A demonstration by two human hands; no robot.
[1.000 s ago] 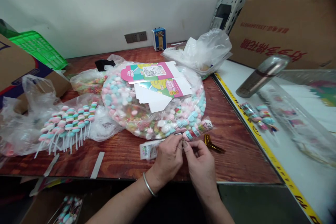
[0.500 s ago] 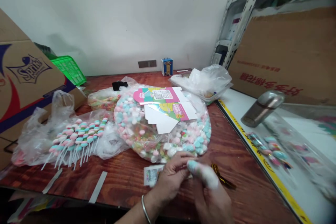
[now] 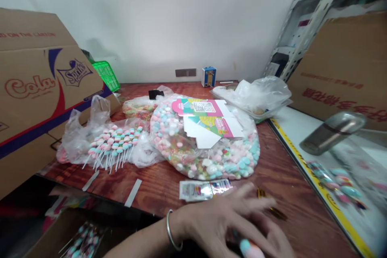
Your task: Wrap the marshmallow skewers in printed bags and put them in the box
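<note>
My left hand, a metal bangle on its wrist, lies low at the table's front edge with fingers stretched out to the right, blurred by motion. It overlaps my right hand, which is curled round a pastel candy skewer whose blue and pink tip shows at the bottom edge. Just beyond the left fingers lie flat printed sachets and gold twist ties on the wooden table. Behind them sits a big clear bag of pastel candies with flat pink cartons on top.
Candy skewers lie on plastic at the left, beside a large cardboard box. An open box with skewers stands below the table edge. On the right are a white bench with a yellow strip, a metal cylinder and crumpled plastic bags.
Both hands have dropped toward the front edge with the skewer, and the left fingers have spread out. The printed sachets now lie free on the table. The view has swung left and up.
</note>
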